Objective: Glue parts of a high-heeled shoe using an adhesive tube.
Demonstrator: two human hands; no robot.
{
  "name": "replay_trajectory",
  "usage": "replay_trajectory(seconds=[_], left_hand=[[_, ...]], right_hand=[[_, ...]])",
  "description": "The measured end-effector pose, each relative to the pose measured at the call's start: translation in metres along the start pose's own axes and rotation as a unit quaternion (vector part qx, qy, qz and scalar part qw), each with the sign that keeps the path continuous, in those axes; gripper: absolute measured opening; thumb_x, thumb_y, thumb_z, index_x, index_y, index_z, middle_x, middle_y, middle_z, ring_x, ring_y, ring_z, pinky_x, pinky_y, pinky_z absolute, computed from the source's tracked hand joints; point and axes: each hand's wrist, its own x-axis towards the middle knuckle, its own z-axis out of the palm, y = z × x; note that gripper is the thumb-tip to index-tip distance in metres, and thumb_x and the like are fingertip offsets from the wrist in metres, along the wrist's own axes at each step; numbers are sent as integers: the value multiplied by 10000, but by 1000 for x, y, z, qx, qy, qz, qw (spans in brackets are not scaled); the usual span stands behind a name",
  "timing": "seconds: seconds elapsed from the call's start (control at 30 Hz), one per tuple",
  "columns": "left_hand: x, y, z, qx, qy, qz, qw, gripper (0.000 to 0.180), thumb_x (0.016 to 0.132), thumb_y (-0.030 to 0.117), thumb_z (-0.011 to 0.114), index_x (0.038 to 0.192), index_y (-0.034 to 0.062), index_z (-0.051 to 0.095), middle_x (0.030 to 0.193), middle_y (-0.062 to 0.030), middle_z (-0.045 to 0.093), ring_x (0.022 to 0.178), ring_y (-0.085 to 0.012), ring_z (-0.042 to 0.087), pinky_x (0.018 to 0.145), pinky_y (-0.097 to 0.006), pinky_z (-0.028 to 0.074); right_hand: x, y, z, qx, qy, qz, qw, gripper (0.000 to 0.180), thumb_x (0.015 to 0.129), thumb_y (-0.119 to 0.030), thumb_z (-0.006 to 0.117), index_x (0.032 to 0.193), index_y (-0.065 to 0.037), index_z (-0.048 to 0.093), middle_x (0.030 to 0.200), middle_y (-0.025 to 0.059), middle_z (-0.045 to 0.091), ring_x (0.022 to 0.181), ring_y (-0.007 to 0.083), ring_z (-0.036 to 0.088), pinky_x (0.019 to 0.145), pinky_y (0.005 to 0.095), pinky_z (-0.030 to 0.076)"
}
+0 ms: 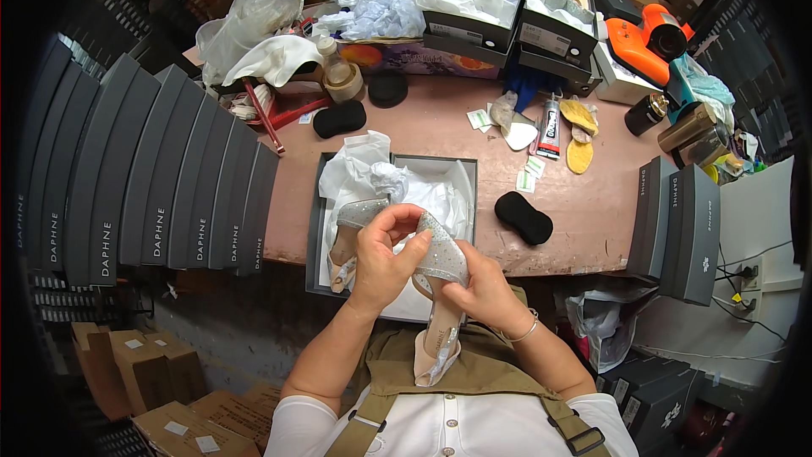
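Silver, rhinestone-studded pointed shoe point(440, 275), both hands gripping it.

My open box point(315, 228) sits mid-frame on the desk point(592, 203), stacked boxes point(161, 178) left, two boxes point(681, 228) right.

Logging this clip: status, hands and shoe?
Left hand and right hand both grip the glittery silver shoe. Second shoe lies in the open box. Nothing obstructing.

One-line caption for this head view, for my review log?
Both hands, left hand and right hand, hold a sparkly silver shoe over an open shoebox.
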Motion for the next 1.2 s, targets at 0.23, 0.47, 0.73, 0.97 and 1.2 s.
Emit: replay_trajectory(seconds=[0.23, 0.47, 0.73, 0.97, 1.2], left_hand=[[0, 2, 0, -9, -1, -4, 1000, 218, 800, 17, 615, 1005, -38, 567, 941, -66, 614, 871, -108, 596, 813, -254, 483], [-2, 0, -1, -12, -2, -6, 1000, 214, 803, 20, 613, 1004, -34, 566, 941, -60, 613, 863, -103, 593, 800, -249, 480], [-2, -1, -2, -20, -7, 14, 1000, 230, 793, 27, 612, 1007, -40, 565, 948, -69, 608, 892, -117, 575, 828, -260, 462], [-3, 1, -2, -16, 4, 3, 1000, 212, 792, 22, 607, 992, -41, 571, 938, -69, 606, 881, -118, 572, 818, -258, 460], [-3, 0, -1, -14, 9, 5, 1000, 194, 796, 20, 602, 981, -34, 574, 928, -64, 607, 868, -114, 571, 804, -256, 461]], right_hand=[[0, -1, 0, -4, 1, -2, 1000, 427, 706, -69, 603, 1114, -1, 498, 877, 229, 610, 841, 367, 624, 724, 389, 489], [-1, -1, 2, -6, 0, -3, 1000, 429, 709, -69, 606, 1118, -2, 497, 883, 229, 610, 843, 364, 625, 723, 386, 489], [-1, 0, 2, 2, -7, 4, 1000, 437, 712, -73, 598, 1130, -3, 494, 893, 231, 608, 848, 362, 624, 731, 389, 486], [-1, -3, 1, 1, -12, 2, 1000, 448, 710, -88, 601, 1134, 3, 491, 898, 235, 607, 841, 366, 622, 731, 390, 487], [-2, -2, 1, -2, -10, 2, 1000, 448, 712, -88, 603, 1134, 10, 488, 880, 236, 608, 822, 370, 625, 715, 389, 490]])
